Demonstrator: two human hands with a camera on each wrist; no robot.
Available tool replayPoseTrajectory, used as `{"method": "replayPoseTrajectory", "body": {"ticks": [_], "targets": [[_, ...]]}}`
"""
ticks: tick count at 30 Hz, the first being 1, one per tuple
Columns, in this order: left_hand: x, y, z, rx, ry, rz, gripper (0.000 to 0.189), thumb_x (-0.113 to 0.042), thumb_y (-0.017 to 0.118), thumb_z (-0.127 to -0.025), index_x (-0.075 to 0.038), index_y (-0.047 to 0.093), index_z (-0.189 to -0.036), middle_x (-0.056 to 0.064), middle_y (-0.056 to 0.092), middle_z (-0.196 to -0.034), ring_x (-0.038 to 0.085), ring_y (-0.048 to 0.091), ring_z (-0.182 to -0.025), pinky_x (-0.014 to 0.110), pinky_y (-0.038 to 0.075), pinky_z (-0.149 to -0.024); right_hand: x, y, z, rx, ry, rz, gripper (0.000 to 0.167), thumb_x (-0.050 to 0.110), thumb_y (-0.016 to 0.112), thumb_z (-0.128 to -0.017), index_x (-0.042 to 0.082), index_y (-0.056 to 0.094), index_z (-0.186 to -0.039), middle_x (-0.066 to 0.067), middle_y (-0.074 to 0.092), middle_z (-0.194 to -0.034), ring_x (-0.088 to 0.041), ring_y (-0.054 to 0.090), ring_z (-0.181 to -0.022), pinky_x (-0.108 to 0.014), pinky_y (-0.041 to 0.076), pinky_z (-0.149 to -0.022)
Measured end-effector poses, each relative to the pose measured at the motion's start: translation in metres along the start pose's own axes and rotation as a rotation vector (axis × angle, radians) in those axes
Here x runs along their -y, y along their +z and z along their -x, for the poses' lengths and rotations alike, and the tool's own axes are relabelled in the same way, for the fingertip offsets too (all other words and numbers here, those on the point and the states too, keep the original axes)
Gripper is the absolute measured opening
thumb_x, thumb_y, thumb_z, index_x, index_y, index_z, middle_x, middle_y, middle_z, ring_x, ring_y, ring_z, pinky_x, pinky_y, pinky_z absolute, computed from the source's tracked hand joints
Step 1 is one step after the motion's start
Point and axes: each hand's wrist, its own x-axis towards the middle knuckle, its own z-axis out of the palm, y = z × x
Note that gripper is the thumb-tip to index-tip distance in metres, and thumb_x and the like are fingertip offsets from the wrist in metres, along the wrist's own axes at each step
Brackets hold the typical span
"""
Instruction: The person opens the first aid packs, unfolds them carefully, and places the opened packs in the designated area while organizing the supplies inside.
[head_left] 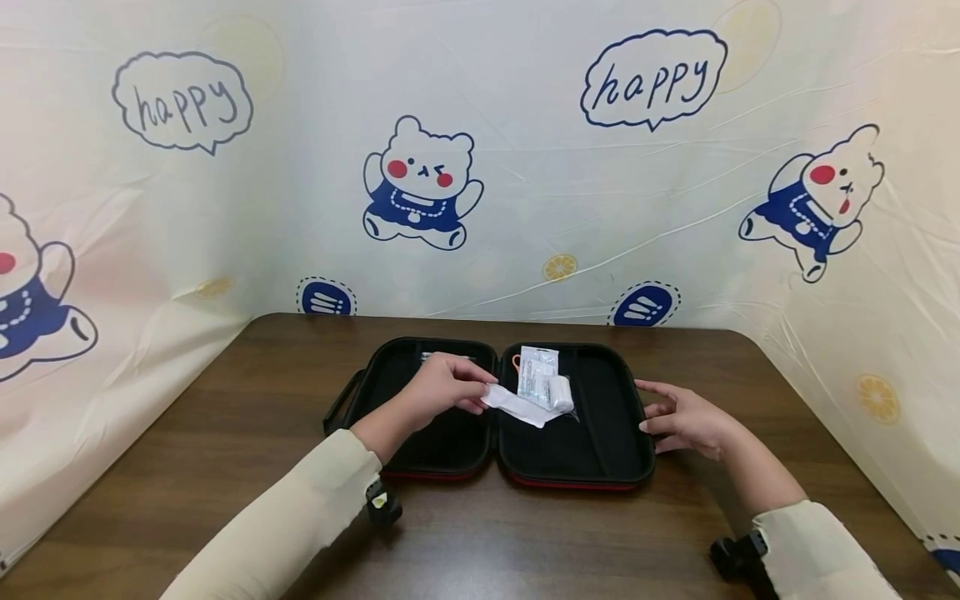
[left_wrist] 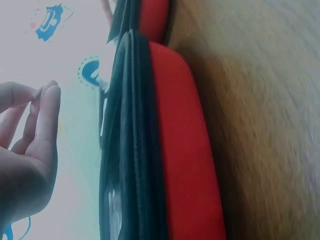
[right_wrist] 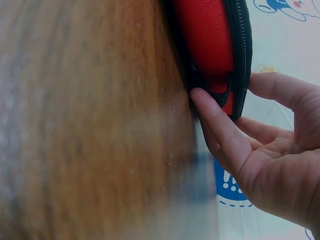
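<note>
On the table lies an open black-lined case with a red outer shell. My left hand reaches over its left half and pinches the end of a white strip-like packet that extends over the right half. A printed clear packet and a small white roll lie in the right half, beside the orange handle of something mostly covered. My right hand holds the right edge of the case, its fingers at both faces of the rim in the right wrist view.
Slim items, partly hidden by my left hand, sit at the top of the case's left half. A black carry handle sticks out at the left. Behind the brown wooden table hangs a printed curtain.
</note>
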Motion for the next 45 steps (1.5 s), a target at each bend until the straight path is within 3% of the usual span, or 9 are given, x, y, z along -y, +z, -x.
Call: {"method": "replayPoseTrajectory", "body": {"ticks": [7,17,36,45], "targets": [[0.003,-0.016,0.004,-0.119,-0.046,0.025,0.014,0.001,0.069,-0.088,0.001,0.075,-0.101,0.016,0.066,-0.105,0.025,0.069,-0.072,0.040,0.059,-0.073,-0.001,-0.001,0.000,0.003,-0.003,-0.006,0.084,-0.001,0.065,-0.090,0.001,0.011,-0.155,-0.024,0.056,-0.117,-0.023,0.061,-0.090,-0.045,0.057,-0.077],[0.013,-0.044,0.016,-0.198,-0.063,0.048,0.018,0.001,0.068,-0.089,0.005,0.072,-0.106,0.021,0.063,-0.110,0.023,0.069,-0.073,0.035,0.058,-0.072,-0.003,-0.002,-0.001,0.009,-0.011,-0.016,0.084,-0.001,0.065,-0.090,0.000,0.011,-0.154,-0.022,0.057,-0.114,-0.023,0.061,-0.089,-0.045,0.058,-0.077],[0.032,-0.101,0.050,-0.311,-0.125,0.042,0.023,-0.002,0.068,-0.090,0.008,0.069,-0.110,0.017,0.067,-0.103,0.021,0.069,-0.073,0.031,0.058,-0.071,-0.003,0.000,0.000,0.003,-0.012,-0.013,0.084,0.000,0.065,-0.090,0.000,0.012,-0.154,-0.020,0.059,-0.113,-0.024,0.062,-0.090,-0.045,0.058,-0.076],[0.041,-0.128,0.057,-0.332,-0.143,0.058,0.025,0.001,0.068,-0.089,0.011,0.066,-0.112,0.013,0.067,-0.100,0.018,0.068,-0.071,0.032,0.058,-0.072,-0.004,-0.001,0.000,0.013,-0.028,-0.010,0.085,0.000,0.065,-0.089,-0.001,0.010,-0.154,-0.019,0.059,-0.112,-0.023,0.062,-0.090,-0.044,0.058,-0.075]]}}
